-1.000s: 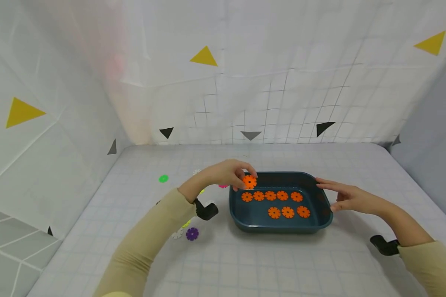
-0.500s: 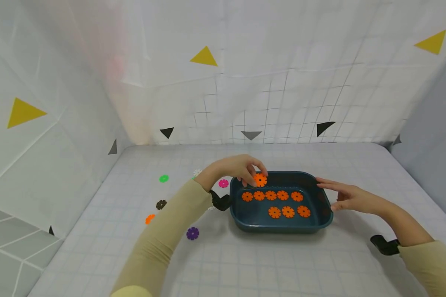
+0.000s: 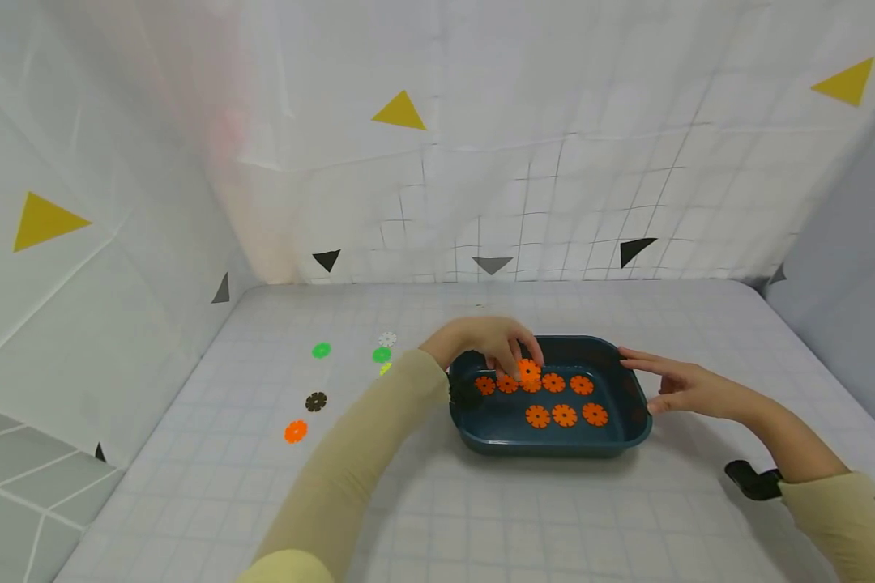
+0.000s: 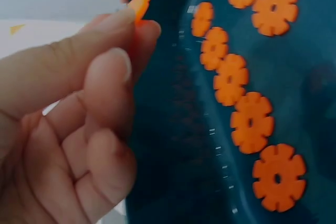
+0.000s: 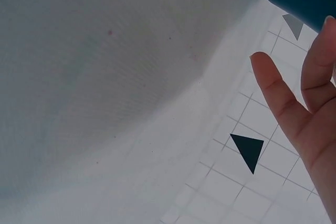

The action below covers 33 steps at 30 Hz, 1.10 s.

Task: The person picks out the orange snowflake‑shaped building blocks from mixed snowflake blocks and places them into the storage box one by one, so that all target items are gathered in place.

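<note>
My left hand pinches an orange flower-shaped disc between thumb and fingertips, over the back row inside a dark teal tray. In the left wrist view the pinched disc is seen edge-on, with the other fingers loosely curled. Notched orange discs lie flat on the tray floor: a back row of several and a front row of three. At the tray's right end my right hand has extended fingers at the rim and its thumb by the outer wall.
Left of the tray, loose discs lie on the white gridded table: green, another green, white, black and orange. My left sleeve covers part of that area. A white curtain rises behind.
My left hand has carried the orange disc rightward over the tray and lowered it toward the middle of the back row. The right hand and tray stay where they were.
</note>
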Each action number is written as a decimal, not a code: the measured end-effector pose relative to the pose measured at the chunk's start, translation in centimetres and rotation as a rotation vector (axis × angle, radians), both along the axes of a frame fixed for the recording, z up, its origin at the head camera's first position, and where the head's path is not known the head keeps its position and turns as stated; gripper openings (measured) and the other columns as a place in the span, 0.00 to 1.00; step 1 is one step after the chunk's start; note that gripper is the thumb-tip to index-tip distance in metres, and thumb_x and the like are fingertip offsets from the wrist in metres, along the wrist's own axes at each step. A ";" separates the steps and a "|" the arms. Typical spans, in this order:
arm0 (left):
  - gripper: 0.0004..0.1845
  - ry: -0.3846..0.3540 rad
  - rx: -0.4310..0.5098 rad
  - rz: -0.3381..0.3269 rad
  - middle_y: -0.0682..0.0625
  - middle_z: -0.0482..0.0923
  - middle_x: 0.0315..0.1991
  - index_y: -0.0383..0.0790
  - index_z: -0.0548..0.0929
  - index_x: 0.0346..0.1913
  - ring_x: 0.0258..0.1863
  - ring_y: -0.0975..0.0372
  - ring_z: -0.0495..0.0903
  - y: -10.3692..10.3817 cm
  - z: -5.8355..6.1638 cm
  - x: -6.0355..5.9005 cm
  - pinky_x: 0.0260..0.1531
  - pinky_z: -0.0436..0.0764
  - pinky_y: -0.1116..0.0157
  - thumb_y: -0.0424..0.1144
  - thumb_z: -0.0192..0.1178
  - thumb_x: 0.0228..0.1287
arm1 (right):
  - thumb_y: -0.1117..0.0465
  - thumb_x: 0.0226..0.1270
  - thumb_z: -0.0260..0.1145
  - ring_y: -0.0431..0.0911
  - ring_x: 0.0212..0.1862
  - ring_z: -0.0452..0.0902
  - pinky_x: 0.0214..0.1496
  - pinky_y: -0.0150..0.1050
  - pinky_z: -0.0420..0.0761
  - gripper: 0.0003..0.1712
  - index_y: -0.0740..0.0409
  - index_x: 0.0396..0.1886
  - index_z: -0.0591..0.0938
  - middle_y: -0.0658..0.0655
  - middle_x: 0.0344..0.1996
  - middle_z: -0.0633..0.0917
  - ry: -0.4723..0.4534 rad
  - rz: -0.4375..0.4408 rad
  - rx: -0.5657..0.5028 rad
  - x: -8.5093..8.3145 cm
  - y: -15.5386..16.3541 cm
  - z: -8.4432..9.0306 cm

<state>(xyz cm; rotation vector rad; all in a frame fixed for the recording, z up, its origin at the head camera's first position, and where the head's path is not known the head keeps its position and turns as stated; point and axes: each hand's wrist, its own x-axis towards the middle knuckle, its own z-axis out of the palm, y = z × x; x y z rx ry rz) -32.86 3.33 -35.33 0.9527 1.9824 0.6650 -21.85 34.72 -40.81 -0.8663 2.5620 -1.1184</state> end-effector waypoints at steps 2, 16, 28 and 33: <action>0.20 -0.010 -0.036 -0.006 0.45 0.77 0.24 0.42 0.77 0.53 0.19 0.56 0.74 0.4 -0.4 0.1 0.26 0.77 0.64 0.30 0.62 0.56 | 0.67 0.59 0.63 0.42 0.25 0.66 0.24 0.34 0.68 0.35 0.71 0.64 0.61 0.20 0.61 0.53 0.000 -0.002 0.002 0.0 0.0 0.0; 0.18 -0.007 -0.254 -0.182 0.51 0.74 0.26 0.49 0.82 0.46 0.16 0.63 0.64 1.9 -2.9 -0.1 0.21 0.67 0.69 0.27 0.63 0.54 | 0.67 0.59 0.63 0.42 0.25 0.67 0.24 0.34 0.69 0.35 0.69 0.65 0.61 0.19 0.61 0.52 -0.020 -0.013 0.004 -0.2 0.3 -0.4; 0.18 0.040 -0.348 -0.194 0.51 0.76 0.31 0.55 0.85 0.41 0.21 0.65 0.68 2.0 -3.9 0.7 0.22 0.69 0.72 0.26 0.64 0.52 | 0.68 0.59 0.63 0.42 0.25 0.67 0.25 0.34 0.69 0.35 0.69 0.65 0.61 0.20 0.62 0.52 -0.019 -0.008 0.002 -0.1 0.2 -0.3; 0.19 0.044 -0.360 -0.178 0.51 0.77 0.34 0.56 0.85 0.41 0.25 0.64 0.70 2.0 -3.7 0.8 0.25 0.72 0.72 0.27 0.64 0.52 | 0.67 0.59 0.63 0.42 0.26 0.68 0.26 0.33 0.70 0.36 0.68 0.65 0.61 0.19 0.61 0.52 -0.031 -0.019 0.007 -0.1 0.2 -0.2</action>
